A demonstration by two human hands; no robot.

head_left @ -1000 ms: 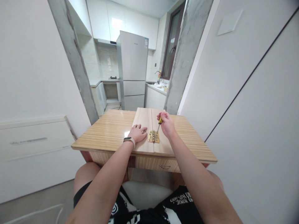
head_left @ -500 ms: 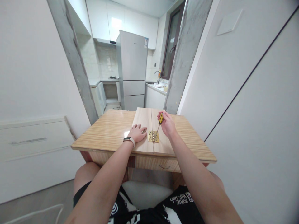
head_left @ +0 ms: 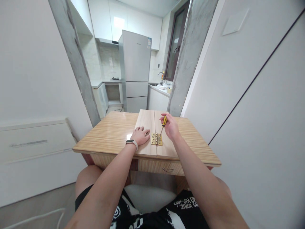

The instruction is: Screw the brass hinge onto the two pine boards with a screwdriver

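Observation:
A brass hinge [head_left: 156, 139] lies unfolded across the seam between two pale wooden boards [head_left: 146, 118] on the table. My right hand [head_left: 172, 126] is closed around the yellow-and-black handle of a screwdriver [head_left: 164, 121]. Its shaft slants down to the upper part of the hinge's right leaf; whether the tip sits in a screw is too small to tell. Flat on the left board rests my left hand [head_left: 140, 135], fingers spread, just left of the hinge. A wristband is on that wrist.
The boards lie on a striped wooden table [head_left: 114, 127] with a drawer [head_left: 164, 168] at its front. Beyond it stand a grey fridge [head_left: 136, 57] and a sink counter [head_left: 159, 93]. White walls rise close on both sides.
Almost nothing differs. The view has shifted very slightly, while both hands, the screwdriver and the hinge keep their places.

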